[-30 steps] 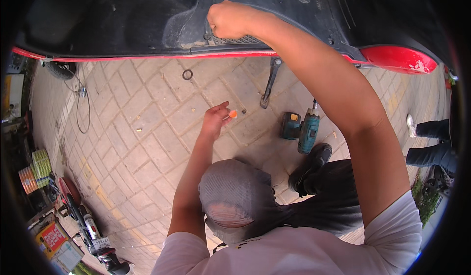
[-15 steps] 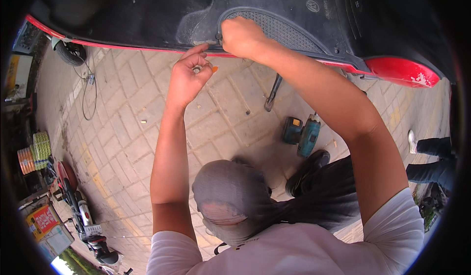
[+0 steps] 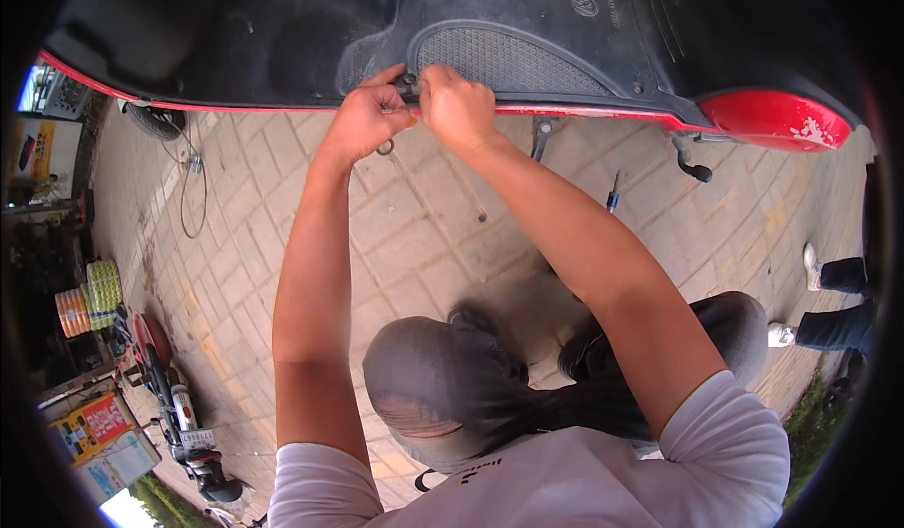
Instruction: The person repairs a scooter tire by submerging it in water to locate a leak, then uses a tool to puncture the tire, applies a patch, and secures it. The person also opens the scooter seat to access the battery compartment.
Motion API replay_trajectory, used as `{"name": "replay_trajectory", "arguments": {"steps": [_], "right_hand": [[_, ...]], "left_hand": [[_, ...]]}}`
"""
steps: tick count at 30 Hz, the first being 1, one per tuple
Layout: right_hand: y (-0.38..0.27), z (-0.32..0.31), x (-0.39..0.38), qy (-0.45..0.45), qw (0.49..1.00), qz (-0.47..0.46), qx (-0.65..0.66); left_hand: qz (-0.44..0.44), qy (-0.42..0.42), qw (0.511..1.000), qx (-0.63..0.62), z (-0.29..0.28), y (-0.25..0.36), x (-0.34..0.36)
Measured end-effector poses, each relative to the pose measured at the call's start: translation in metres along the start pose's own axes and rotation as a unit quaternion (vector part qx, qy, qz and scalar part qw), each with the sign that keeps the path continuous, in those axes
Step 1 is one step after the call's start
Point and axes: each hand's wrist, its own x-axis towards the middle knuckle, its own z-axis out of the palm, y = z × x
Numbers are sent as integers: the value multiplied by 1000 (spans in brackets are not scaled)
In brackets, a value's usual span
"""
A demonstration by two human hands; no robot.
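Along the near edge of a scooter's black footboard (image 3: 527,62), my two hands are close together. My left hand (image 3: 365,121) is closed around a small thing, mostly hidden, with an orange bit and a metal ring (image 3: 385,147) showing below the fingers. Its index finger stretches toward a small dark fitting (image 3: 407,82) at the board's edge. On the other side of that fitting, my right hand (image 3: 459,104) has its fingers curled together against the board; whatever lies in them is hidden. Red trim (image 3: 589,112) runs beneath both wrists.
A stand leg (image 3: 540,140) reaches down under the scooter. The tip of a power drill (image 3: 614,194) shows beside my right forearm, which covers the rest. Left, a cable loop (image 3: 195,198) lies on the paving and another scooter (image 3: 174,401) stands. A person's legs (image 3: 833,330) are at right.
The hands have drawn together at the footboard's edge: the left has moved up, the right slightly nearer me. My right forearm now covers most of the drill. The view has shifted a little.
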Motion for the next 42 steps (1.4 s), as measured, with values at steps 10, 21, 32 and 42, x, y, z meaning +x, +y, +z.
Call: {"name": "replay_trajectory", "arguments": {"steps": [10, 21, 32, 42], "right_hand": [[6, -19, 7, -72, 997, 20, 36], [-12, -20, 38, -212, 977, -13, -30], [-18, -27, -66, -317, 943, -1, 104], [47, 28, -180, -439, 885, 151, -14]], "left_hand": [[17, 44, 998, 35, 10, 0, -12], [-10, 77, 985, -153, 32, -2, -28], [-130, 186, 918, -325, -14, 0, -138], [-127, 106, 943, -287, -14, 38, -129]]}}
